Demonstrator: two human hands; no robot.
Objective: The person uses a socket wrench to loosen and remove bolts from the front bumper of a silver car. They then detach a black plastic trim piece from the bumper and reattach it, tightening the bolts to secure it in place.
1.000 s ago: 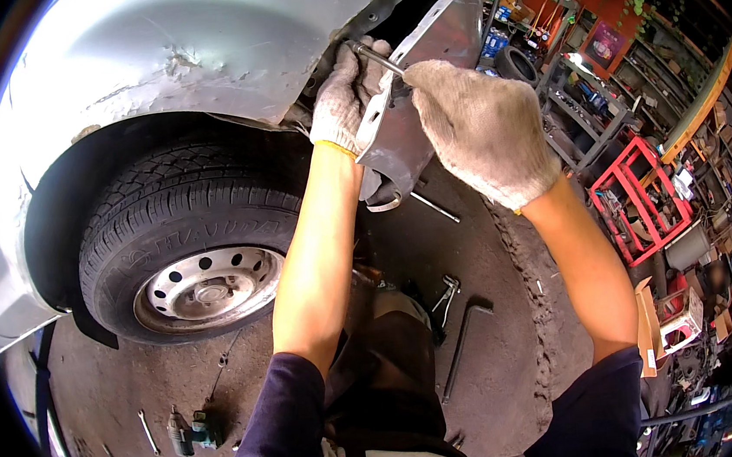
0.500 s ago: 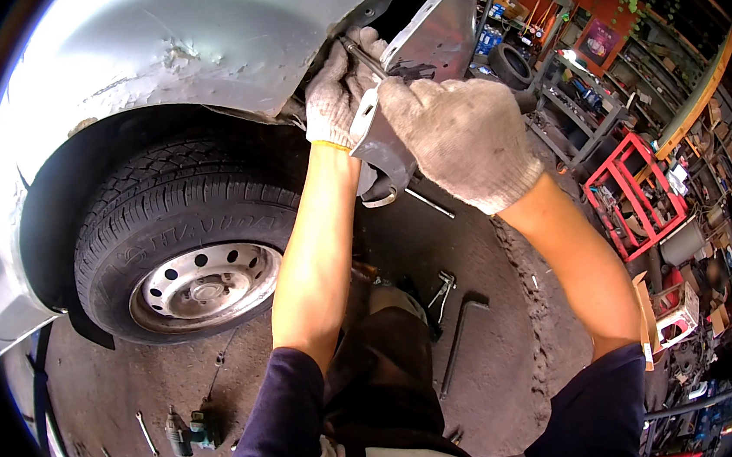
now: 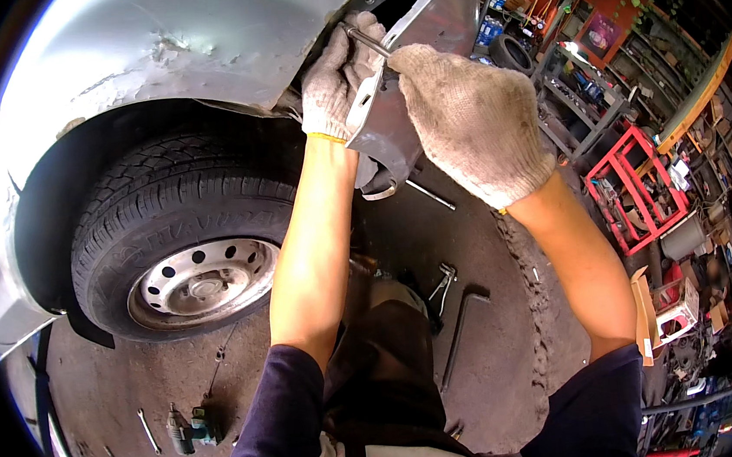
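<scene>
A slim metal rod (image 3: 367, 42) runs slantwise between my hands at the gap by the silver-grey fender (image 3: 219, 45). My right hand (image 3: 474, 123), in a grey-white knitted glove, is closed round its near end, so the rest of the tool is hidden. At the rod's far tip, the gloved fingers of my left hand (image 3: 340, 78) are curled about it; what the tip meets cannot be made out. A bent grey metal panel (image 3: 395, 113) with slots along its edge stands between my two hands, close to my left wrist.
Left and below is the car's wheel (image 3: 205, 282) in its arch. On the floor lie a bent bar (image 3: 459, 342), a ratchet-like tool (image 3: 445, 284), a thin rod (image 3: 430, 195), a wrench (image 3: 149, 431) and a green-black power tool (image 3: 194, 430). A red rack (image 3: 637, 192) and cluttered shelves stand right.
My right hand has shifted slightly right and down and turned, baring more of the panel. My left hand has risen a little, still at the rod's tip.
</scene>
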